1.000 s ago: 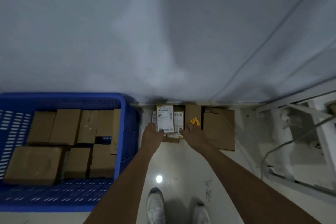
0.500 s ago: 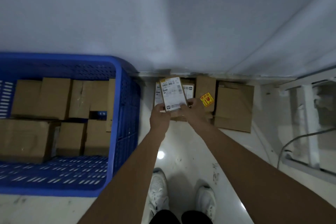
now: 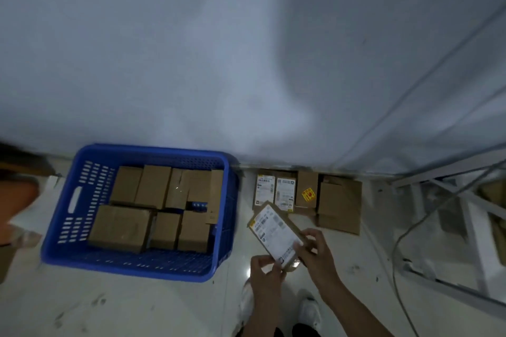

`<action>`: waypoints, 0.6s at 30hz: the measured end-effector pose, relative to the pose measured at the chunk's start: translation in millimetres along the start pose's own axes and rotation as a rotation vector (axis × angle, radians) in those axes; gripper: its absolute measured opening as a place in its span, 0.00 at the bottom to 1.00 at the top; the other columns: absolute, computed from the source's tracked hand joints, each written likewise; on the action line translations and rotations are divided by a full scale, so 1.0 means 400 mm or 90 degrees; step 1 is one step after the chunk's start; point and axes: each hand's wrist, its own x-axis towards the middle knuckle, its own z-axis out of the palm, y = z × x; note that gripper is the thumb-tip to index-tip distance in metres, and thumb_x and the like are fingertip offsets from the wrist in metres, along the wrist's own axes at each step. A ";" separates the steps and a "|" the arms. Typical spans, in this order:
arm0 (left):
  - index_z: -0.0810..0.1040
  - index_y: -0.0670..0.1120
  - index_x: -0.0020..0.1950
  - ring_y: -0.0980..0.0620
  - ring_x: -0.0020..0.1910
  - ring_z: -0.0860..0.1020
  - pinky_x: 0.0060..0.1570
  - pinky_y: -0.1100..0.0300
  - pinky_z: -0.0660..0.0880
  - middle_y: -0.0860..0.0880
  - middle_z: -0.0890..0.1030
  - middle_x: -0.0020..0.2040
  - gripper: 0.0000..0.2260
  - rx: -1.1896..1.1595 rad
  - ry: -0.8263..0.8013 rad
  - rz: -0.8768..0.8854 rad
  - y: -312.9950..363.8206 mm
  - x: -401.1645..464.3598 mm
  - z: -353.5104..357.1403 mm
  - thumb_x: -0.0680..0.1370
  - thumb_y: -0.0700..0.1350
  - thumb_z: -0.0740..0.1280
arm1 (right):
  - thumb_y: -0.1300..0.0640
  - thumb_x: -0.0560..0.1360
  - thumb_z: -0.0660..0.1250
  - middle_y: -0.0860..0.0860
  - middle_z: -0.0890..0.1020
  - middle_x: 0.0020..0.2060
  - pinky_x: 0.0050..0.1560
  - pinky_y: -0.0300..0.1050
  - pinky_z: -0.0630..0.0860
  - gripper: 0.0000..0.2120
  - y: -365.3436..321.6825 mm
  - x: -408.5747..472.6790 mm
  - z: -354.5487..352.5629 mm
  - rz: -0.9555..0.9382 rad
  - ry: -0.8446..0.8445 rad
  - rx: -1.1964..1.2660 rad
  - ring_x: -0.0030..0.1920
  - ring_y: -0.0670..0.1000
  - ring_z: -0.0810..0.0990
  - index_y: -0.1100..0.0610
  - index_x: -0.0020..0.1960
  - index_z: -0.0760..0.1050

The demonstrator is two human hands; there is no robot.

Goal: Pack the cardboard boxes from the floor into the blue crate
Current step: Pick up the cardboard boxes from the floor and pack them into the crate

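**Labelled box lifted off the floor, not yet in the crate**

At the far left edge of the frame sits an orange and brown blur (image 3: pixel 16 200), too smeared to name. Right of it, in the lower left centre, the blue crate (image 3: pixel 82 243) stands on the pale floor (image 3: pixel 137 306) against the grey wall (image 3: pixel 246 49). Plain cardboard boxes (image 3: pixel 120 227) already fill its upper and middle part in two rows, while a strip of bare blue lattice shows along the near wall.

Right of the crate, low in the frame, both hands hold one flat box with a white label (image 3: pixel 273 235). The left hand (image 3: pixel 264 273) pinches its near corner and the right hand (image 3: pixel 315 252) grips its right edge, fingers curled round it. A second ago this box lay in the row by the wall; now it is clear of the floor and tilted, drawn back toward the person's white shoes (image 3: pixel 310 312). It is beside the crate, not over it.

Further up, the remaining floor boxes (image 3: pixel 339 200) lie in a row at the foot of the wall: two with white labels, one with a yellow sticker, and a larger plain one. At the far right stand a white metal frame (image 3: pixel 471 216) and a loose cable (image 3: pixel 397 254).

Judging by this, the pickup is done; the carry leftward into the crate's free strip comes next, and several boxes wait.
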 end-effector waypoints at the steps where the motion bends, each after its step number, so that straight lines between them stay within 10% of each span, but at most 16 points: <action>1: 0.71 0.37 0.47 0.50 0.37 0.77 0.34 0.62 0.76 0.42 0.78 0.44 0.04 0.006 0.006 -0.010 0.011 -0.041 -0.020 0.76 0.31 0.66 | 0.62 0.74 0.71 0.51 0.81 0.43 0.42 0.49 0.78 0.12 -0.016 -0.043 0.001 -0.012 -0.001 -0.027 0.43 0.52 0.81 0.49 0.50 0.72; 13: 0.70 0.47 0.62 0.45 0.55 0.77 0.42 0.59 0.80 0.44 0.70 0.64 0.21 0.162 -0.113 0.033 0.195 -0.147 -0.464 0.73 0.36 0.72 | 0.55 0.72 0.73 0.47 0.78 0.45 0.37 0.28 0.72 0.13 -0.174 -0.347 0.318 -0.094 -0.002 -0.197 0.44 0.41 0.77 0.52 0.54 0.74; 18: 0.68 0.46 0.62 0.56 0.51 0.69 0.36 0.79 0.72 0.49 0.64 0.58 0.16 0.332 -0.209 0.065 0.291 -0.092 -0.729 0.77 0.36 0.67 | 0.49 0.72 0.73 0.54 0.78 0.49 0.39 0.35 0.72 0.16 -0.161 -0.426 0.572 -0.013 0.056 -0.200 0.47 0.49 0.79 0.51 0.56 0.73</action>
